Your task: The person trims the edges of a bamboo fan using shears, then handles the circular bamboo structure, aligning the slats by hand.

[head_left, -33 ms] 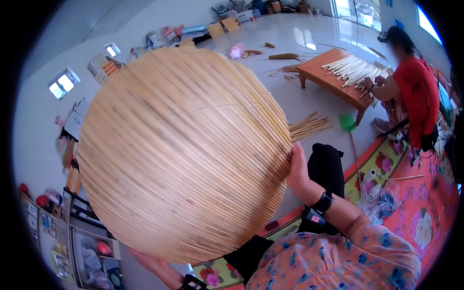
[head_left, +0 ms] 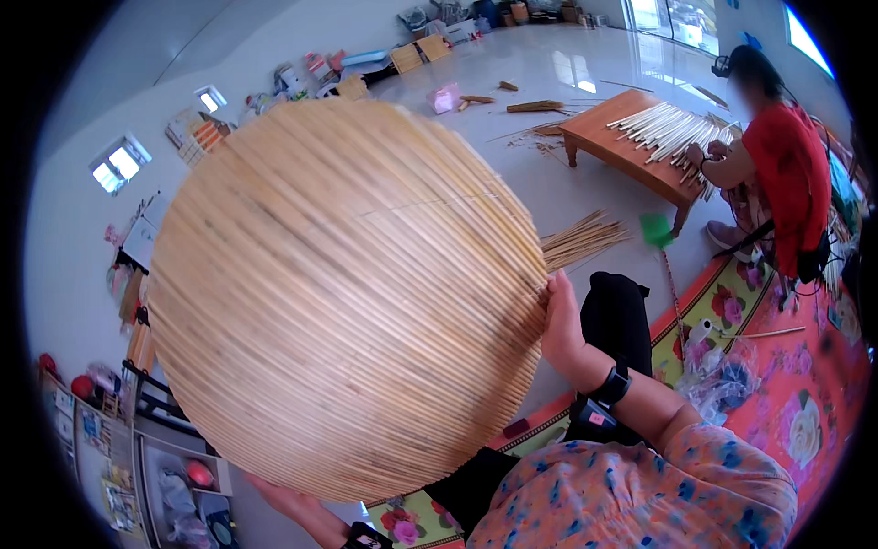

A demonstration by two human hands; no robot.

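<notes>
A large round panel of narrow pale wooden or cane strips (head_left: 347, 302), laid side by side, fills the middle of the head view. It is tilted and held up before me. My right hand (head_left: 569, 329) grips its right edge, the thumb near the rim and the other fingers mostly hidden behind. At the lower left rim my left hand (head_left: 285, 501) holds the panel from below; its fingers are largely covered by it. A thin line crosses the strips in the upper right part. Past the right edge lies a bundle of thin sticks (head_left: 590, 236) on the floor.
To the right a person in red (head_left: 791, 174) handles pale sticks (head_left: 663, 137) on a low wooden table (head_left: 604, 137). A green fly swatter (head_left: 657, 231), a flowered mat (head_left: 722, 311) and a clear plastic bag (head_left: 722, 380) lie nearer. Shelves (head_left: 137, 476) stand at left.
The panel's top edge has dipped slightly, showing a little more of the things behind it. Both hands keep their hold.
</notes>
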